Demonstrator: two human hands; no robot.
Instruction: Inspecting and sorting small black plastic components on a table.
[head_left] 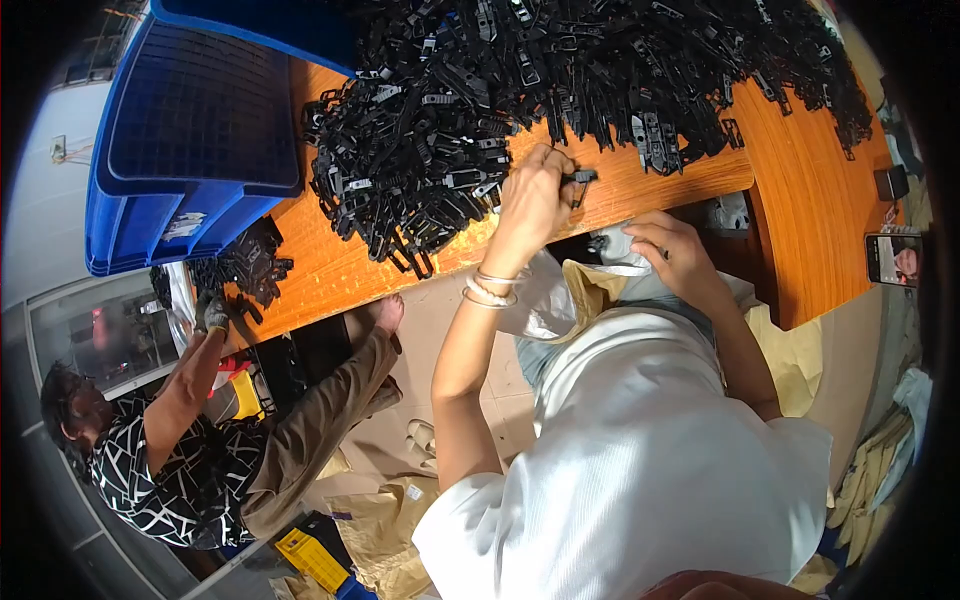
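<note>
My left hand [538, 190], with white bracelets at its wrist, is above the front part of the wooden table. Its fingers are closed round a small black plastic clip-like part [582, 177], which sticks out on the right side. Just left of that hand lies a heap of similar black parts [410, 150]. A larger heap [600, 70] spreads along the back of the table. My right hand [677, 255] is lower, over my lap at the table's edge, with fingers curled. A tiny dark bit shows at its fingertips, too small to name.
Blue plastic crates [200, 110] stand at the table's left end. A co-worker [180, 440] sits there, gloved hand at another black pile [245, 265]. A phone [893, 258] is at the right edge. A plastic-lined bag [590, 290] lies across my lap; brown sacks [385, 530] lie on the floor.
</note>
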